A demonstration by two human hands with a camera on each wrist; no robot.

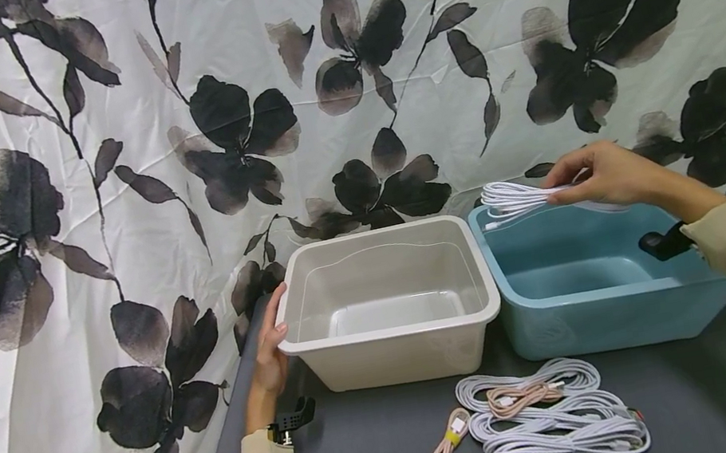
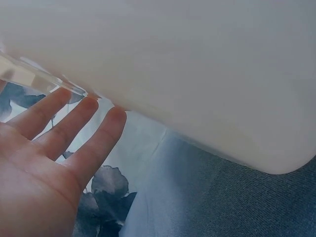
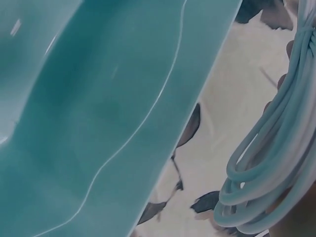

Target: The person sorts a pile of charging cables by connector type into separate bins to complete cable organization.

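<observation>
My right hand (image 1: pixel 605 176) grips a bundled white cable (image 1: pixel 511 199) above the back of the blue bin (image 1: pixel 613 320). In the right wrist view, loops of that white cable (image 3: pixel 271 173) hang beside the bin's wall (image 3: pixel 123 98). My left hand (image 1: pixel 272 356) rests against the left side of the beige bin (image 1: pixel 394 359). Seen from the left wrist, the straight fingers (image 2: pixel 96 143) touch the beige bin (image 2: pixel 197 74) near its rim; the thumb is mostly hidden there. Inside the beige bin, no objects show.
On the grey table (image 1: pixel 366 452) in front of the bins lie several coiled white cables (image 1: pixel 560 435). Pinkish cables lie among them: one bundle (image 1: pixel 520 397) on top, one with a yellow tie (image 1: pixel 448 442) at the left. A flowered cloth (image 1: pixel 317 129) hangs behind the bins.
</observation>
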